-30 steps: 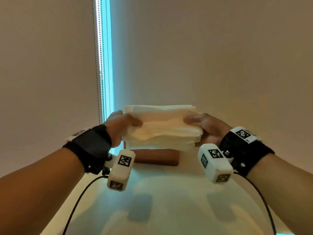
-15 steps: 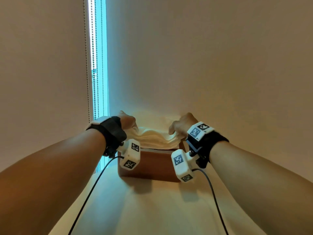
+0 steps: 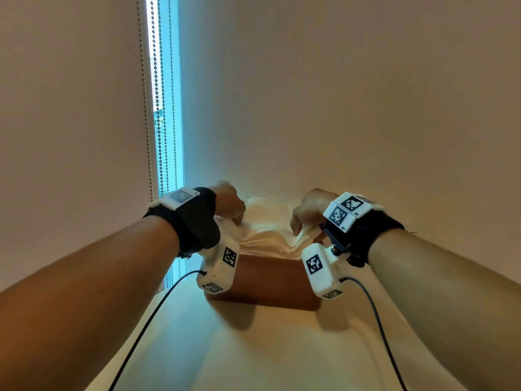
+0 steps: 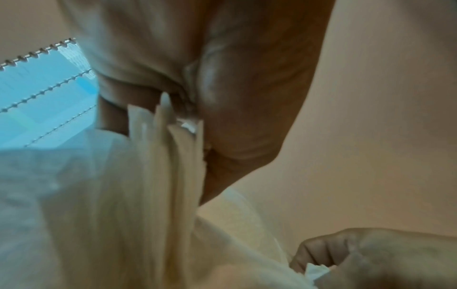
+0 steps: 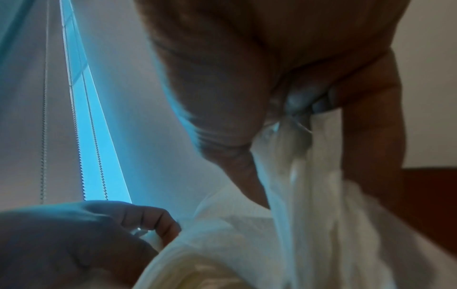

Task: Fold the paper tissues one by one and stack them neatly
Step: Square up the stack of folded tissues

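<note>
A pale table (image 3: 267,348) is filling the lower frame, a brown box (image 3: 270,280) sitting at its centre. The stack of paper tissues (image 3: 263,230) is sagging over the box top — the left hand (image 3: 227,204) and right hand (image 3: 308,210) are each pinching an end.

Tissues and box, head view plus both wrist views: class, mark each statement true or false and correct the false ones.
1. Both hands hold the tissues at once. True: the left hand grips one end, the right hand the other.
2. The tissues lie flat on the table. False: they sag between the hands above the brown box.
3. The box stands on the pale table. True.
4. The bead chain hangs right of the box. False: it hangs to the left.
5. The right hand is open. False: its fingers pinch tissue.
</note>
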`<act>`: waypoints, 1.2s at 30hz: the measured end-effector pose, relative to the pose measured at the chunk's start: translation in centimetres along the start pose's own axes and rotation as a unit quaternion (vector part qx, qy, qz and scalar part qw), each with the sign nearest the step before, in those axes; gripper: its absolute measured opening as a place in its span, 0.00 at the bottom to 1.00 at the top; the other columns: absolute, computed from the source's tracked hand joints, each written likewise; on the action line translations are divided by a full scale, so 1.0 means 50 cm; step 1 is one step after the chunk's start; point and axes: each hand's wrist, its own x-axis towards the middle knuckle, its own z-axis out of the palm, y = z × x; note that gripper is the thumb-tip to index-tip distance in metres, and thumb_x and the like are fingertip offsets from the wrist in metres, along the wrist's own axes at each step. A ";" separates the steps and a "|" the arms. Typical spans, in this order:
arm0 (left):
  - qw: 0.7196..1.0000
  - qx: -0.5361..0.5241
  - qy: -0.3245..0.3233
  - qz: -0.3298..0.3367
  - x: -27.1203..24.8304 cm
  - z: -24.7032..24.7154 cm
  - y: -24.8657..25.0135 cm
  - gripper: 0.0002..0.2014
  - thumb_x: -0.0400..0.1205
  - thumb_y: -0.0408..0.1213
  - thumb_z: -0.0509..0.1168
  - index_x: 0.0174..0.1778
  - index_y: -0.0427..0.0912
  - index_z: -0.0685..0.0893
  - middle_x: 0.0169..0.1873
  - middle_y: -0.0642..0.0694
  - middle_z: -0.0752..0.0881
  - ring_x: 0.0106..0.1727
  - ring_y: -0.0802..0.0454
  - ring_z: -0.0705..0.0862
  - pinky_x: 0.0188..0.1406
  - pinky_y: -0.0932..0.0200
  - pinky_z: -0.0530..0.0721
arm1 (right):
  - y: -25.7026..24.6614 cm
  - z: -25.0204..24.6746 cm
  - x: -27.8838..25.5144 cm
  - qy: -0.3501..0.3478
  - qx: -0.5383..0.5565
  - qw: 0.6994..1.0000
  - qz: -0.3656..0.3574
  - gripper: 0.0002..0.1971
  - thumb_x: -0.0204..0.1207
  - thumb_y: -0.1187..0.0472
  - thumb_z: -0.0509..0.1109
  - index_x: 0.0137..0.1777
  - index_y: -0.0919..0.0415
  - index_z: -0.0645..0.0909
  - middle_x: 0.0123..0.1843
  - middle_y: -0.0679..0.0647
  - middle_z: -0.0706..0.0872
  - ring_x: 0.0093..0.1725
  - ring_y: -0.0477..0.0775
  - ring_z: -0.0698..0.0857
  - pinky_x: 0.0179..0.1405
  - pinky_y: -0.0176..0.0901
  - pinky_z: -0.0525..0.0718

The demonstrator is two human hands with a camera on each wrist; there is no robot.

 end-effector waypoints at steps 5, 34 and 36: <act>0.999 0.018 -0.025 0.013 -0.001 0.042 -0.007 0.10 0.77 0.37 0.70 0.51 0.37 0.82 0.47 0.43 0.84 0.41 0.47 0.86 0.30 0.58 0.85 | 0.026 0.015 0.000 -0.020 -0.007 1.000 0.009 0.06 0.62 0.66 0.82 0.33 0.64 0.87 0.33 0.59 0.90 0.36 0.61 0.92 0.48 0.57 0.92; 0.923 0.320 -0.182 0.115 0.056 0.056 0.012 0.25 0.83 0.37 0.65 0.77 0.48 0.73 0.75 0.51 0.75 0.74 0.47 0.75 0.69 0.54 0.74 | -0.022 0.071 0.049 -0.182 -0.179 0.965 -0.062 0.25 0.65 0.52 0.72 0.65 0.49 0.86 0.64 0.51 0.88 0.56 0.55 0.89 0.59 0.54 0.88; 0.919 0.327 -0.184 0.117 0.054 0.059 0.010 0.23 0.82 0.38 0.67 0.74 0.45 0.77 0.71 0.48 0.79 0.68 0.45 0.80 0.69 0.53 0.78 | -0.015 0.070 0.054 -0.179 -0.168 0.968 -0.047 0.28 0.61 0.52 0.72 0.65 0.49 0.86 0.63 0.53 0.88 0.51 0.55 0.91 0.55 0.55 0.89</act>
